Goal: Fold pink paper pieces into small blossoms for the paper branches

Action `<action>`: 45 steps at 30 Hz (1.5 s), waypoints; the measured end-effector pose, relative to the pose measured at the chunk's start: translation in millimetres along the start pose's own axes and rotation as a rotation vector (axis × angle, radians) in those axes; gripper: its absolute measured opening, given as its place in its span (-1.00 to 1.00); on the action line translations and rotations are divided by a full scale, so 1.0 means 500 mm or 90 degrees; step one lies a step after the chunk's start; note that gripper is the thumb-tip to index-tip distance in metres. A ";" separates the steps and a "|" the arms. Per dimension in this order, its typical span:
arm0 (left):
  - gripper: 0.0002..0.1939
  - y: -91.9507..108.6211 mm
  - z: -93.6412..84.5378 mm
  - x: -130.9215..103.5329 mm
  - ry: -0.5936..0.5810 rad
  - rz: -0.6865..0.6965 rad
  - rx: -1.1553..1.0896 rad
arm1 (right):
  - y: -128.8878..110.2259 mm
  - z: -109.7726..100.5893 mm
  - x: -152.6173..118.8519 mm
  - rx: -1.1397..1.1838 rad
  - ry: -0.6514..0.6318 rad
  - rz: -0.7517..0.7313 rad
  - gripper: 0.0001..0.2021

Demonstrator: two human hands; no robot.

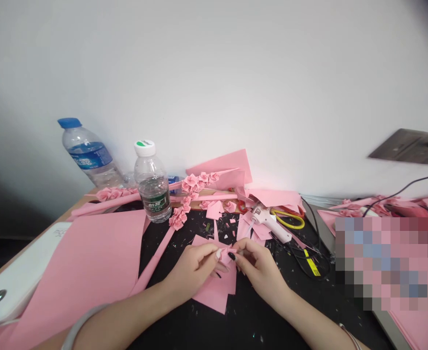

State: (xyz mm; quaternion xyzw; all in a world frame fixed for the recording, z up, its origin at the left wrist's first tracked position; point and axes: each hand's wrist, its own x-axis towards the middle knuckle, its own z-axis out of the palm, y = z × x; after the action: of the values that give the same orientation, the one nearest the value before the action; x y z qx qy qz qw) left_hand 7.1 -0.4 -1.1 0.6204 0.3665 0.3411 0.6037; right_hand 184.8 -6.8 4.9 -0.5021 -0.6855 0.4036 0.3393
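Observation:
Between my two hands is a small folded pink paper piece (225, 255). My left hand (196, 267) pinches its left side between thumb and fingers. On the right side, the fingertips of my right hand (256, 265) are closed on it. Below them, square pink paper sheets (215, 291) lie on the black mat (184, 325). Just left of my hands, a rolled pink paper stem (160, 253) slants up to folded pink flowers (179, 218). A white glue gun (272, 223) lies beyond my right hand.
A clear bottle with a white cap (152, 189) stands behind the mat, and a blue-capped bottle (90, 153) leans at the left. Yellow-handled scissors (289, 219) and black cable lie right. A large pink sheet (90, 253) and a white device (20, 272) are at left.

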 end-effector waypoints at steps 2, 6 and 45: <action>-0.78 0.004 -0.001 0.000 -0.002 0.030 0.037 | 0.001 0.000 0.000 -0.012 0.003 -0.006 -0.93; -0.79 0.010 -0.001 0.001 0.000 0.055 0.066 | 0.001 0.001 -0.001 -0.019 0.010 -0.016 -0.93; -0.93 0.014 0.005 -0.001 0.039 0.099 0.126 | 0.003 0.011 -0.011 0.167 -0.084 0.033 -0.81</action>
State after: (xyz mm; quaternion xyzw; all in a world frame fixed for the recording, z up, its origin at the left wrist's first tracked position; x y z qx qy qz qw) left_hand 9.2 -2.3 5.7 0.6928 0.3670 0.3679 0.5001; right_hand 182.0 -12.9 0.8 -0.4431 -0.6345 0.5305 0.3459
